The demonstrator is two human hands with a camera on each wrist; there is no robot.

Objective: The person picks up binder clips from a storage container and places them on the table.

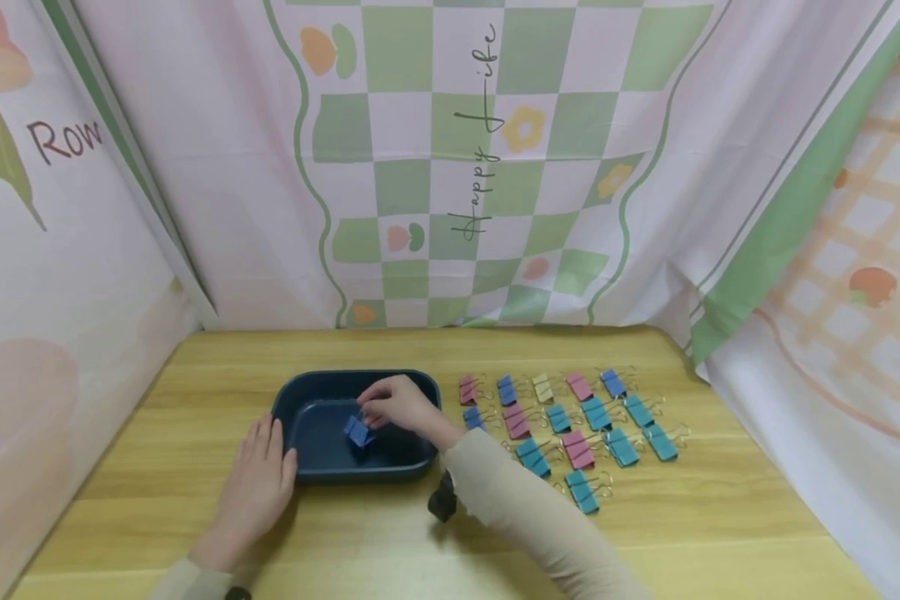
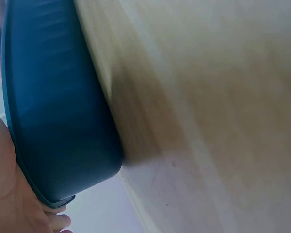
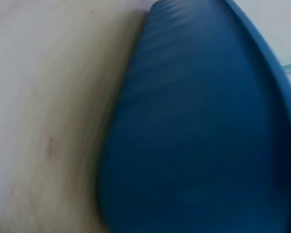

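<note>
A dark blue rectangular tray [image 1: 322, 477] sits on the wooden table. Over its inside, my right hand [image 1: 403, 407] pinches a blue binder clip [image 1: 357, 431] by its wire handles, the clip's body hanging below the fingertips. My left hand [image 1: 258, 479] lies along the tray's left end, fingers extended at the rim. In the left wrist view, part of that hand [image 2: 9, 184] shows against the outer wall of the tray [image 2: 58, 107]. The right wrist view holds mostly the tray's outer wall [image 3: 194, 126]; the right hand and the clip are out of sight there.
Right of the tray, several binder clips lie in loose rows, among them a pink clip [image 1: 578, 449], a teal clip [image 1: 583, 492] and a yellow clip [image 1: 543, 387]. The right forearm passes in front of some. Printed curtains [image 1: 495, 167] stand behind and beside the table [image 1: 375, 550].
</note>
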